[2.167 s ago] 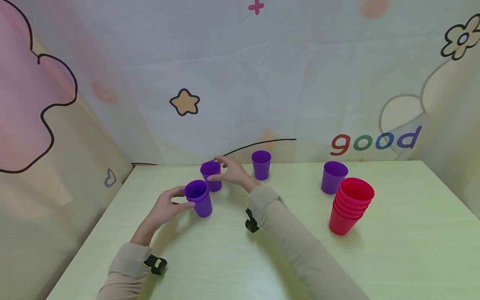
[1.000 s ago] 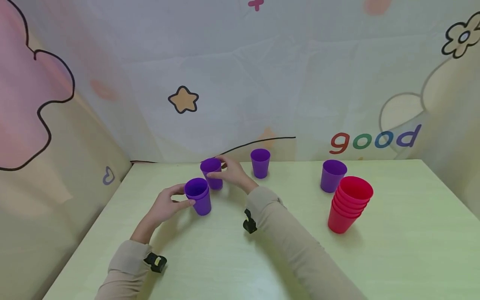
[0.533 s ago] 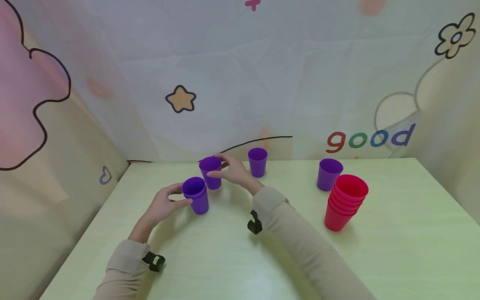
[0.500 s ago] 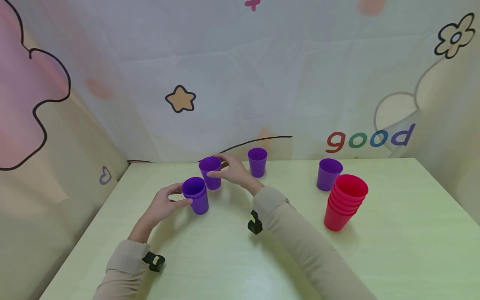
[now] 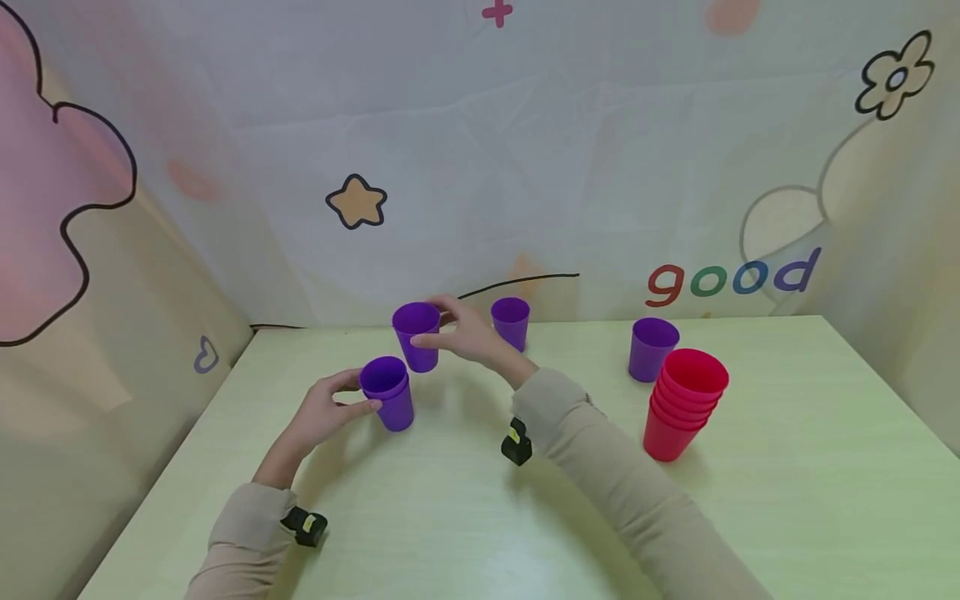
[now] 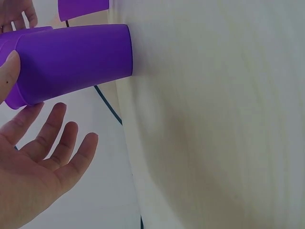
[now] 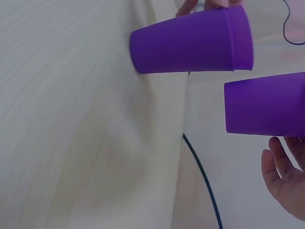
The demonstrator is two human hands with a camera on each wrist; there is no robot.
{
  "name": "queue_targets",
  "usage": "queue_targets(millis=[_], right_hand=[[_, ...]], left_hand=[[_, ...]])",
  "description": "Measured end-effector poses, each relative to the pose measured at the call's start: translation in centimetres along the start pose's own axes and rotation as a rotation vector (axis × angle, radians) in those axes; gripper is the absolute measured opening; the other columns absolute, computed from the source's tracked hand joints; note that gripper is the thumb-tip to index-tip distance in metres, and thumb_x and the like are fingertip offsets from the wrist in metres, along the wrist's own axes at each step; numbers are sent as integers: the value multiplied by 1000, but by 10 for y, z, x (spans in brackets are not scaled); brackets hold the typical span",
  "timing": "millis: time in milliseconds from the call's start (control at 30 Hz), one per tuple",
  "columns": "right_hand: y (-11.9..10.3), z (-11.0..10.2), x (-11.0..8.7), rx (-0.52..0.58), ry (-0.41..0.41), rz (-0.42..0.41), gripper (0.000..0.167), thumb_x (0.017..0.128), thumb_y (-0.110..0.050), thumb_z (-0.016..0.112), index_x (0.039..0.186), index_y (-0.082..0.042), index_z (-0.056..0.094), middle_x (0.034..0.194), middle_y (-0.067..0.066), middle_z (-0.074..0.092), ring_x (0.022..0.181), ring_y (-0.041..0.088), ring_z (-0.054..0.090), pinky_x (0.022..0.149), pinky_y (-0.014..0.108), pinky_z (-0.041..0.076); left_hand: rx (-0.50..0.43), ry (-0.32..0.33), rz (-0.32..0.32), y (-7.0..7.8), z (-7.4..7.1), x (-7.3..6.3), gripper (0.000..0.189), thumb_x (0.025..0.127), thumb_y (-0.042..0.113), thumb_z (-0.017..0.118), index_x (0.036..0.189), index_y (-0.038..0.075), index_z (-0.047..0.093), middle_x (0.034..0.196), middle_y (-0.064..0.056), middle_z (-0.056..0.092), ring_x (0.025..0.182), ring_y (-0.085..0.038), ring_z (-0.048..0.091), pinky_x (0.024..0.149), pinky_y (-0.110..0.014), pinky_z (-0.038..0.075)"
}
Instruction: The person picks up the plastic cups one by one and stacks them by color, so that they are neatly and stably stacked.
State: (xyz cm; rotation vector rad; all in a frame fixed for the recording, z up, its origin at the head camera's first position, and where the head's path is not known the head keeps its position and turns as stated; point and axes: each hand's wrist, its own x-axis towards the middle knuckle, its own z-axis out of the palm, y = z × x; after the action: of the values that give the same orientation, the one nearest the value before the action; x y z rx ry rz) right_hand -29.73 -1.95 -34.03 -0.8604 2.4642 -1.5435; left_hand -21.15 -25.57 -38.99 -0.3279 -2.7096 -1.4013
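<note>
Two nested purple cups (image 5: 395, 411) stand on the table at the left; my left hand (image 5: 322, 415) pinches them near the rim between thumb and forefinger, the other fingers spread below in the left wrist view. Just behind them, my right hand (image 5: 471, 337) grips a single purple cup (image 5: 422, 354) by its upper side. In the right wrist view that cup (image 7: 267, 105) is off the table, its base higher than the base of the nested pair (image 7: 186, 45). Both held sets are upright, mouths up.
One purple cup (image 5: 512, 323) stands at the back beyond my right wrist. Further right is another purple cup (image 5: 651, 350), partly behind a leaning-looking stack of several red cups (image 5: 675, 417). A printed cloth (image 5: 450, 167) hangs along the back edge of the table (image 5: 465, 517).
My right hand has taken a firmer hold of its purple cup and lifted it off the table. The left hand stays on the nested pair. The head view has shifted slightly.
</note>
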Motion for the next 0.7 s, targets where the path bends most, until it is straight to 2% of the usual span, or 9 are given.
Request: queue_targets(millis=[200, 700], right_hand=[[-14, -9, -2, 25, -15, -27, 57, 78, -31, 72, 128, -12, 49, 114, 1, 56, 105, 16, 50, 82, 34, 46], [-35, -18, -6, 2, -38, -65, 59, 78, -32, 71, 129, -13, 48, 114, -1, 56, 105, 16, 49, 80, 33, 46]], left_hand=[[1, 1, 3, -1, 0, 1, 49, 79, 19, 71, 121, 0, 55, 109, -16, 60, 107, -32, 51, 87, -49, 42], [4, 2, 1, -3, 0, 0, 48, 80, 21, 71, 121, 1, 56, 109, -16, 61, 107, -32, 50, 88, -52, 39]])
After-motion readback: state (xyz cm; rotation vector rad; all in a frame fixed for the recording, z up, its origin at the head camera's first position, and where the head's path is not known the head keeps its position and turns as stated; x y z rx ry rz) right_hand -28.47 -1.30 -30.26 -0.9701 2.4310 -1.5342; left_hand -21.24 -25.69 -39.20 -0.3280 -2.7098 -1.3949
